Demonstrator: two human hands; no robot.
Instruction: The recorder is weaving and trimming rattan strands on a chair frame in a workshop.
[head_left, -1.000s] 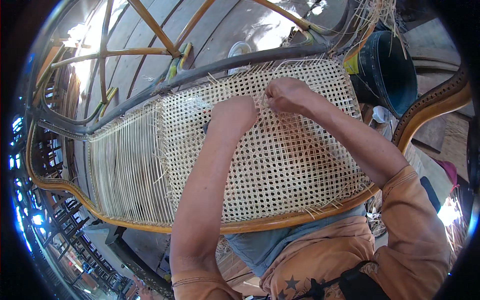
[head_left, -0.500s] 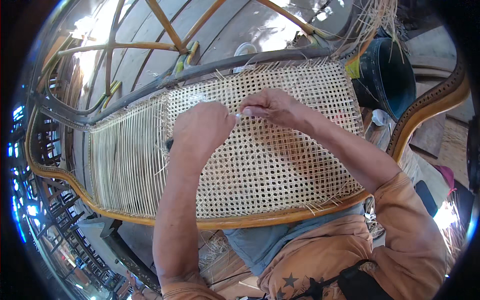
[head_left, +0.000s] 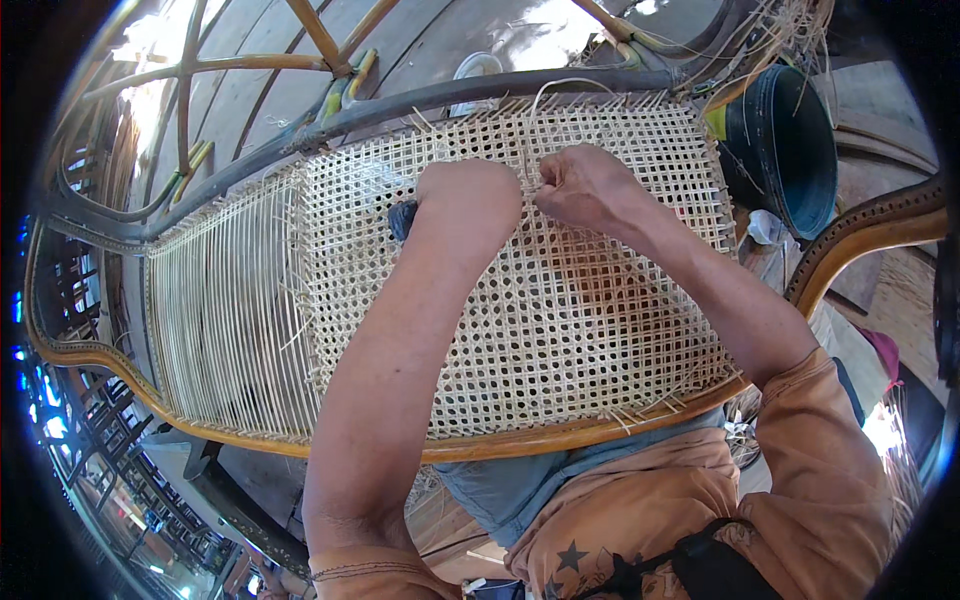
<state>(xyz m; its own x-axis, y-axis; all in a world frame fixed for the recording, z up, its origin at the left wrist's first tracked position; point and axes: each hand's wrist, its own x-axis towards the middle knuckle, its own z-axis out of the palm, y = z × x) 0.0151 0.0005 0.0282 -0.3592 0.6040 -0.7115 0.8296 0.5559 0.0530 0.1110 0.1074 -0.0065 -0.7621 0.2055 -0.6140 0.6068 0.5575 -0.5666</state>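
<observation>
A woven cane panel with an open holed pattern lies in front of me inside a curved wooden frame. Over its far half, my left hand is a closed fist; a dark, rounded handle sticks out on its left side, the rest of that tool hidden. Close by on the right, my right hand has its fingers curled in a pinch above the weave. What its fingertips hold is hidden. Between the hands and the far rail, a pale cane strand arches up in a loop.
At left the panel has only parallel strands. A dark bucket stands beyond the right end, loose cane fibres hanging near it. A whitish container sits behind the dark far rail. Cut strand ends stick out along the edges.
Both hands have shifted right and a little farther away, and a small gap now parts them. The dark handle shows more beside my left fist. A strand loop now rises at the far edge.
</observation>
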